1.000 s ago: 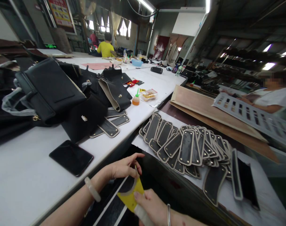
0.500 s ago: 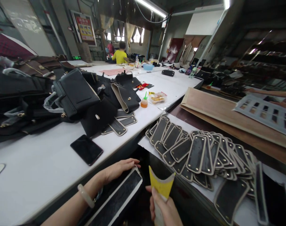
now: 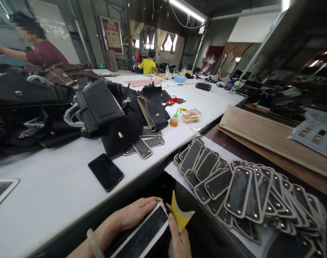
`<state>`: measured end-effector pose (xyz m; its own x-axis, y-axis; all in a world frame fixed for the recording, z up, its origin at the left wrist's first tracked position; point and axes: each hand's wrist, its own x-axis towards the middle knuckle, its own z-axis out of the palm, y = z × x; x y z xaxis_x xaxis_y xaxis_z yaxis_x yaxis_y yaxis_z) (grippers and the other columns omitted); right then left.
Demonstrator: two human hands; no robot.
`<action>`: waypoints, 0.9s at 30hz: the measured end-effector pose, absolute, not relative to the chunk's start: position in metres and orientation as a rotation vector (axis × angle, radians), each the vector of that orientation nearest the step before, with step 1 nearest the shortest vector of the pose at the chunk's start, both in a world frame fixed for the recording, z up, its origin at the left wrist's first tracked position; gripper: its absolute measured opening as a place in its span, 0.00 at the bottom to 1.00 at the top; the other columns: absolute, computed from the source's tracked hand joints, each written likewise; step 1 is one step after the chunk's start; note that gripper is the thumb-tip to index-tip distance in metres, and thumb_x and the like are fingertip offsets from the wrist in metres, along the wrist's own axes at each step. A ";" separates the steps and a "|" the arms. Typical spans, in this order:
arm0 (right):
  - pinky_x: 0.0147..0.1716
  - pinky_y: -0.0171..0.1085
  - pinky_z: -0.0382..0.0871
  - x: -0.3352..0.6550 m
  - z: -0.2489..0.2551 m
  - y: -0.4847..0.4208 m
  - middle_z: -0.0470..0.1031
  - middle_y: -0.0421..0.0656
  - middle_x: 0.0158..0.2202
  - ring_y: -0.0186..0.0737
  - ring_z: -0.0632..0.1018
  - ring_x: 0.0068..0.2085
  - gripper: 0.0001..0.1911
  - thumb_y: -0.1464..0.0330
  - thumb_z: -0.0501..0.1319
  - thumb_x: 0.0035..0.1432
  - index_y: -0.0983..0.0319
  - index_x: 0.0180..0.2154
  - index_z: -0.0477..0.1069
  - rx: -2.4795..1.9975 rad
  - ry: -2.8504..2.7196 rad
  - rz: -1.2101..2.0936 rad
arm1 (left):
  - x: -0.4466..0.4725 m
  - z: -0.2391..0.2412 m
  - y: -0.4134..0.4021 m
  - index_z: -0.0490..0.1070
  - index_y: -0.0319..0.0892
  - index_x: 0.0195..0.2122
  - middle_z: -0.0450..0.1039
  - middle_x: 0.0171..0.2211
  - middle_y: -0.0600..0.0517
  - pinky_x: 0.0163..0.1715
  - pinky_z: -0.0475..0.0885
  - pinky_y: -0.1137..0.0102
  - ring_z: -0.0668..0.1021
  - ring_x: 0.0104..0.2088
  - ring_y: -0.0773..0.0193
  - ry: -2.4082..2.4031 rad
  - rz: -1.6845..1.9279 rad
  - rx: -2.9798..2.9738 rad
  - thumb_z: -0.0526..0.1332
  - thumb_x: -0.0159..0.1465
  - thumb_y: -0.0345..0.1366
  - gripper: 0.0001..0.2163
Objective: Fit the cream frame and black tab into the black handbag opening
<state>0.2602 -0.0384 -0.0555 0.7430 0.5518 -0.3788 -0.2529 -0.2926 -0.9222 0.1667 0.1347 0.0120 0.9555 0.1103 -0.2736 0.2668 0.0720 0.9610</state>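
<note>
The left hand [image 3: 135, 215] grips a long black leather panel [image 3: 142, 236] with a pale border, its long axis running down-left toward the body. Touching the panel's upper end, the right hand [image 3: 179, 242] pinches a curled, stiff yellow card [image 3: 181, 215]. Beyond it, matching panels [image 3: 233, 190] overlap on the desk [image 3: 53, 190].

One head-worn view looks forward and down across a long white table [image 3: 58, 193], close above the hands at the near edge, facing the far windows.
</note>
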 end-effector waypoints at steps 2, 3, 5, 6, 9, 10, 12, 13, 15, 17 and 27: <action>0.60 0.45 0.60 0.257 -0.056 -0.035 0.76 0.48 0.52 0.54 0.68 0.60 0.36 0.40 0.55 0.53 0.60 0.49 0.75 -1.702 -0.247 0.809 | 0.167 0.014 0.134 0.69 0.46 0.58 0.74 0.53 0.52 0.59 0.62 0.64 0.74 0.53 0.57 0.303 -0.112 1.513 0.47 0.70 0.51 0.23; 0.60 0.45 0.60 0.257 -0.057 -0.034 0.76 0.48 0.52 0.54 0.68 0.60 0.37 0.40 0.54 0.53 0.60 0.49 0.75 -1.710 -0.253 0.809 | 0.168 0.015 0.133 0.69 0.46 0.58 0.74 0.53 0.53 0.59 0.62 0.65 0.74 0.53 0.57 0.300 -0.113 1.515 0.47 0.70 0.50 0.23; 0.60 0.44 0.60 0.259 -0.060 -0.034 0.75 0.48 0.53 0.53 0.68 0.60 0.36 0.40 0.54 0.54 0.60 0.50 0.74 -1.719 -0.289 0.807 | 0.167 0.014 0.132 0.69 0.47 0.58 0.74 0.53 0.53 0.58 0.63 0.66 0.74 0.53 0.58 0.302 -0.115 1.526 0.45 0.70 0.50 0.23; 0.60 0.43 0.60 0.263 -0.061 -0.035 0.75 0.47 0.54 0.52 0.68 0.60 0.35 0.40 0.54 0.54 0.60 0.50 0.74 -1.720 -0.316 0.809 | 0.166 0.012 0.132 0.69 0.46 0.58 0.74 0.53 0.53 0.58 0.63 0.66 0.74 0.53 0.58 0.315 -0.117 1.542 0.45 0.70 0.51 0.23; 0.46 0.38 0.72 0.288 -0.063 -0.046 0.80 0.48 0.43 0.47 0.78 0.47 0.37 0.40 0.55 0.53 0.62 0.50 0.72 -1.726 -0.408 0.874 | 0.161 0.004 0.131 0.71 0.45 0.55 0.75 0.52 0.51 0.57 0.63 0.64 0.74 0.52 0.55 0.407 -0.111 1.613 0.49 0.68 0.52 0.24; 0.34 0.36 0.75 0.301 -0.060 -0.051 0.80 0.46 0.34 0.43 0.80 0.35 0.39 0.39 0.55 0.52 0.63 0.51 0.71 -1.720 -0.425 0.938 | 0.160 0.002 0.131 0.72 0.44 0.54 0.75 0.52 0.50 0.57 0.63 0.63 0.74 0.52 0.54 0.452 -0.103 1.632 0.51 0.67 0.53 0.23; 0.14 0.32 0.64 0.330 -0.049 -0.060 0.71 0.37 0.17 0.33 0.68 0.14 0.41 0.37 0.53 0.51 0.65 0.50 0.69 -1.693 -0.454 1.160 | 0.157 -0.003 0.129 0.74 0.44 0.52 0.76 0.50 0.50 0.55 0.65 0.63 0.75 0.51 0.53 0.535 -0.080 1.647 0.53 0.66 0.52 0.23; 0.11 0.30 0.57 0.345 -0.042 -0.062 0.66 0.34 0.14 0.29 0.61 0.11 0.40 0.37 0.52 0.51 0.66 0.46 0.69 -1.675 -0.476 1.309 | 0.156 -0.005 0.128 0.74 0.44 0.52 0.77 0.49 0.50 0.53 0.66 0.63 0.75 0.50 0.52 0.564 -0.070 1.642 0.54 0.66 0.52 0.22; 0.10 0.27 0.52 0.369 -0.024 -0.061 0.64 0.35 0.11 0.27 0.59 0.10 0.36 0.36 0.53 0.49 0.65 0.33 0.69 -1.683 -0.591 1.643 | 0.155 -0.006 0.126 0.76 0.45 0.49 0.78 0.47 0.52 0.50 0.68 0.64 0.77 0.48 0.52 0.599 -0.056 1.616 0.55 0.65 0.50 0.20; 0.12 0.27 0.56 0.385 -0.010 -0.049 0.67 0.40 0.13 0.28 0.63 0.12 0.36 0.34 0.52 0.45 0.62 0.26 0.65 -1.763 -0.883 1.917 | 0.155 -0.006 0.124 0.77 0.45 0.48 0.79 0.46 0.52 0.49 0.69 0.65 0.77 0.48 0.53 0.631 -0.042 1.587 0.57 0.64 0.49 0.18; 0.31 0.40 0.59 0.406 0.021 0.058 0.76 0.52 0.25 0.45 0.77 0.32 0.35 0.49 0.41 0.64 0.65 0.23 0.72 -2.111 -2.117 0.776 | 0.158 -0.013 0.116 0.42 0.38 0.69 0.70 0.57 0.42 0.53 0.67 0.63 0.75 0.52 0.55 0.768 0.089 1.410 0.61 0.59 0.40 0.40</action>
